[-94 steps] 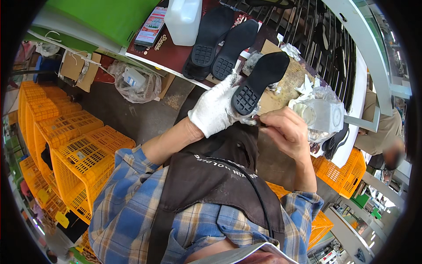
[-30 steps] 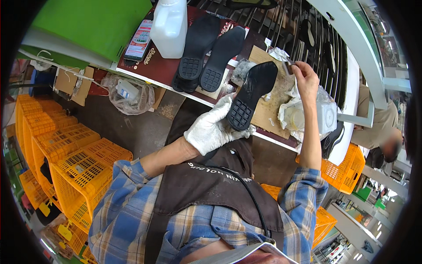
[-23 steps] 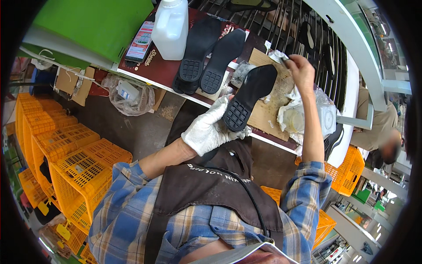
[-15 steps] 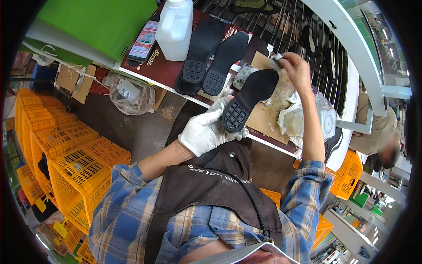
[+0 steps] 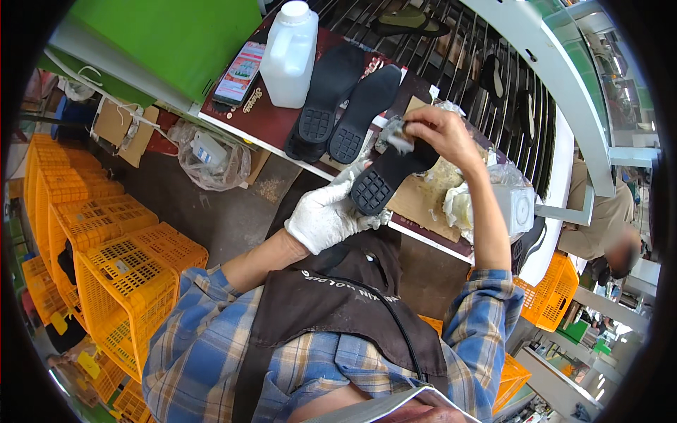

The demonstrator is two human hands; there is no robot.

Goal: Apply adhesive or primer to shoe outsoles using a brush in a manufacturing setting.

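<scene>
My left hand [image 5: 321,215], in a white glove, grips a black shoe sole [image 5: 372,192] by its heel end, with the squared heel tread facing up. Over the sole's toe end hovers or rests my bare right hand [image 5: 444,137]; contact is hard to tell. Its fingers are pinched on a small grey-white wad [image 5: 403,144], which looks like cloth and merges with a grey clump behind it. Part of the toe is hidden under that hand. Two more black soles, one [image 5: 364,113] and another [image 5: 331,92], lie on the dark red table board [image 5: 282,125] beyond.
A white plastic jug [image 5: 289,63] and a phone [image 5: 240,74] stand at the table's left. Cardboard [image 5: 423,208] and a clear plastic container [image 5: 513,211] lie to the right. Behind is a rack of metal rods [image 5: 462,53]. Orange crates [image 5: 130,275] stack at the left.
My right hand has moved left and nearer, from beyond the toe to over the sole's toe end. The left hand keeps its hold; the view has shifted slightly.
</scene>
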